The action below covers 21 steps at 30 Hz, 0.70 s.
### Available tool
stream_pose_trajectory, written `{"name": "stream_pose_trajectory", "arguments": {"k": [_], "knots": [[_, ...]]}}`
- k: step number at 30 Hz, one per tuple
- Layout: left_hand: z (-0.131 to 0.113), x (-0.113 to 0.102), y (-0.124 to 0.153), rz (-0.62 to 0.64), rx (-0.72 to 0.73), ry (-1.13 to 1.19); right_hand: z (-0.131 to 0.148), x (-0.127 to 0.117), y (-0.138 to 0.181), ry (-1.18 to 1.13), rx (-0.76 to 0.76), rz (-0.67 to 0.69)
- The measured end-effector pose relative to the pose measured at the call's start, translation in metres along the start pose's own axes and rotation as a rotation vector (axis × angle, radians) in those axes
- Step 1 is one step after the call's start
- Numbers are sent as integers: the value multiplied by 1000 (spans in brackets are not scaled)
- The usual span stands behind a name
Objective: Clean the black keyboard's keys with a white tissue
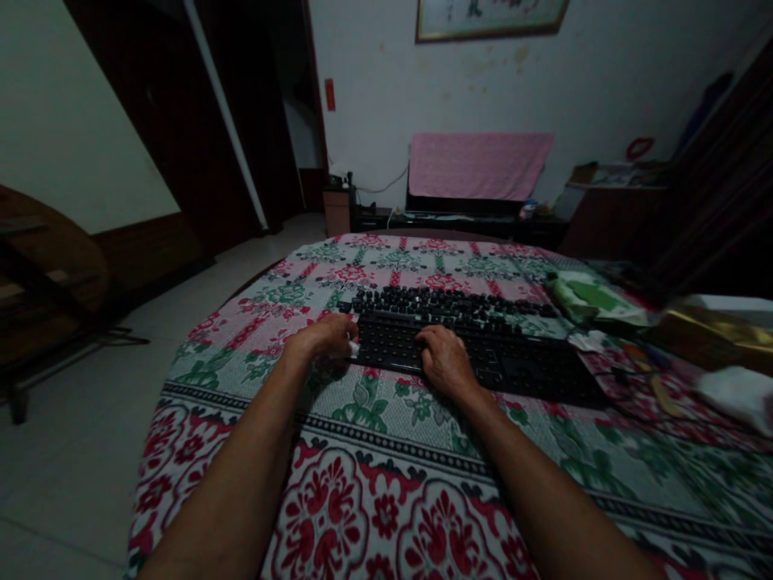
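Observation:
A black keyboard (392, 345) with its keycaps off lies on the flowered tablecloth (362, 419) in front of me. At its left end my left hand (331, 334) is closed on a bit of white tissue (353, 349), pressed against the keyboard's edge. My right hand (445, 359) lies over the middle of the keyboard, palm down. Its fingers are apart and bent, with the tips touching the key bed; nothing shows in them. Behind the keyboard a long spread of loose black keycaps (435, 301) covers the cloth.
On the right are a green and white wipes pack (595, 300), a crumpled tissue (587, 341), a golden box (713, 330), a white plastic bag (737, 395) and a dark cable. A pink cloth (480, 165) hangs over a screen by the wall.

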<state>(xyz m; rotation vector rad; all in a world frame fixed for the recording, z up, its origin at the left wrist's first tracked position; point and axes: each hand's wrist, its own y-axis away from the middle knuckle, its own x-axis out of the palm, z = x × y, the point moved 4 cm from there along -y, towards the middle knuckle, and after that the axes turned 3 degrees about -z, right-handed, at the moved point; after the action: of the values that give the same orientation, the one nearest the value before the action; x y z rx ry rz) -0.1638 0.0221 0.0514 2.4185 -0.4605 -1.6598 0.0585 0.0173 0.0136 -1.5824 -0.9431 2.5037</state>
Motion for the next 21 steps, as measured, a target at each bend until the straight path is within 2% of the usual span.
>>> {"name": "stream_pose_trajectory", "arguments": {"k": [4,9,13,15,18,21], "knots": [[-4,-2,0,-48,21,-24,0,0,0,-3,-1,-8],[-11,6,-8,-47,114,-34,1,-1,0,-6,3,-7],[-5,4,-10,-59,75,-32,2,-2,0,-11,9,-2],[-6,1,-11,-143,90,-22,2,-2,0,-11,9,-1],[-21,2,-13,-332,207,-85,2,-2,0,-4,10,-2],[-40,15,-17,-404,321,-179,1,-1,0,5,10,1]]}}
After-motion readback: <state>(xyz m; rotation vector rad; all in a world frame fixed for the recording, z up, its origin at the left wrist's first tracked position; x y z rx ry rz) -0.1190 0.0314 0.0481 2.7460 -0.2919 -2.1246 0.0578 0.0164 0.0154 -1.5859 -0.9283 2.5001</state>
